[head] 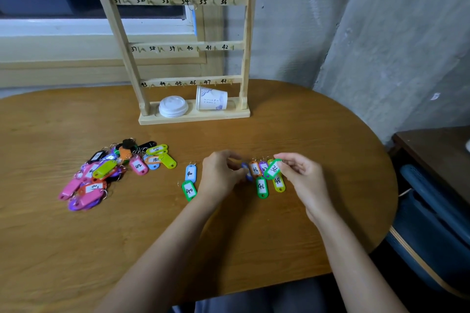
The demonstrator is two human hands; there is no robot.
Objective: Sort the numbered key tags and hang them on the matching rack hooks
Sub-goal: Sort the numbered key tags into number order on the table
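Observation:
A wooden rack (248, 33) with three rows of hooks numbered 31 to 48 stands at the table's back. My right hand (298, 173) pinches a green tag marked 36 (273, 169) just above a small row of sorted tags: an orange 46 (255, 168), a purple one (264, 166), a green 46 (262, 187) and a yellow-green 48 (278, 181). My left hand (221, 173) is curled, its fingertips at a blurred blue tag (246, 170). Left of that hand lie a blue 40 (190, 173) and a green 40 (189, 190). An unsorted heap of tags (114, 170) lies at the left.
On the rack's base sit a stack of white lids (173, 106) and a tipped paper cup (211, 98). The brown oval table (330, 134) ends close on the right, beside a dark cabinet (432, 150) and blue seat (432, 231). A window and concrete wall are behind.

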